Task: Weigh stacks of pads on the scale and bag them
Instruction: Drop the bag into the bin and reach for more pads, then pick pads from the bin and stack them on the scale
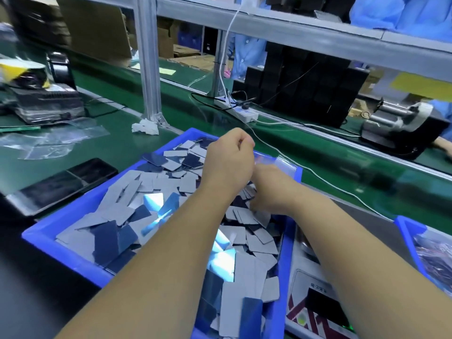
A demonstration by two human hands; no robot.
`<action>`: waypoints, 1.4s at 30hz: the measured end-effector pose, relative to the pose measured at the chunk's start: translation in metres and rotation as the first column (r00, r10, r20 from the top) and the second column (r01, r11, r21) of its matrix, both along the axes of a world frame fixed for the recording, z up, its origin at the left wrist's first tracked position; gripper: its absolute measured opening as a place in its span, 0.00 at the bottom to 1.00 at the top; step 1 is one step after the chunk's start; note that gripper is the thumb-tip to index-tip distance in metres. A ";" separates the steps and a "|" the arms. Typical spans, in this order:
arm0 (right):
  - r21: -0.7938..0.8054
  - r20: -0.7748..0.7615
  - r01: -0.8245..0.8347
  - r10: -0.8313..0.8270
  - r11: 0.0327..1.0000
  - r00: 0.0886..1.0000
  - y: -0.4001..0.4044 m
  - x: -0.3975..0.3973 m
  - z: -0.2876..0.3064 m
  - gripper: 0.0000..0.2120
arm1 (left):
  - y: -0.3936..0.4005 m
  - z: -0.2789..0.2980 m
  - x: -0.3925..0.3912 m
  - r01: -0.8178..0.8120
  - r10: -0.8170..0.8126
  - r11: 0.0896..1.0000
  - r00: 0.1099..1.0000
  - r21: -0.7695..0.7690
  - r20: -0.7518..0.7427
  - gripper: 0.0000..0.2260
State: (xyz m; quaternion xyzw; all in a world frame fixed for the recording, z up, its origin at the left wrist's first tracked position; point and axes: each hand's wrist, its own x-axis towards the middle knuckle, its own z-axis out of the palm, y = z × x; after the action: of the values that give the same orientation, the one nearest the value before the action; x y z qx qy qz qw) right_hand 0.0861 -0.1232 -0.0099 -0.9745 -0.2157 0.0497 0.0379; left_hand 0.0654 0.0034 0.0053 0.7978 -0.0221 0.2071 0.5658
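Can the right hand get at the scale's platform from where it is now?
Probably yes. The right hand is down among the grey rectangular pads in the blue plastic tray, and the scale sits just right of that tray beneath the right forearm, with nothing visible between them.

green conveyor belt point(281, 143) | aluminium frame post point(146, 57) | stacked cardboard boxes point(97, 28)

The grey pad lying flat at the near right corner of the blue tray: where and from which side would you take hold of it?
Probably by its right edge. The grey pad lies flat and thin on top of the heap, its rounded corners exposed beside the blue tray wall. Come from above, pinching thumb under and finger over that free edge; its left edge butts against neighbouring pads.
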 end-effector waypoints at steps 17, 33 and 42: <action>-0.176 0.205 0.004 0.033 0.984 0.978 0.010 0.000 0.005 0.19 | -0.002 0.000 -0.003 0.030 -0.029 0.998 0.999 -0.048 0.022 0.11; 0.673 0.079 0.064 -0.158 0.737 0.984 -0.027 -0.025 0.026 0.17 | 0.000 -0.004 0.001 -0.007 0.007 1.000 0.998 -0.005 -0.064 0.08; 0.929 -0.369 0.365 -0.121 -0.058 0.922 -0.045 -0.049 0.033 0.12 | -0.015 -0.006 -0.009 0.529 -0.612 0.778 0.760 -0.340 -0.217 0.15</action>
State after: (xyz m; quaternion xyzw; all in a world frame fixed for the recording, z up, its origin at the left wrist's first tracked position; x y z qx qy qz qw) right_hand 0.0368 -0.1681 0.0232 -0.6710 -0.0050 -0.0407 0.7403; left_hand 0.0560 -0.0112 -0.0008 0.6939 -0.1481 -0.1059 0.6966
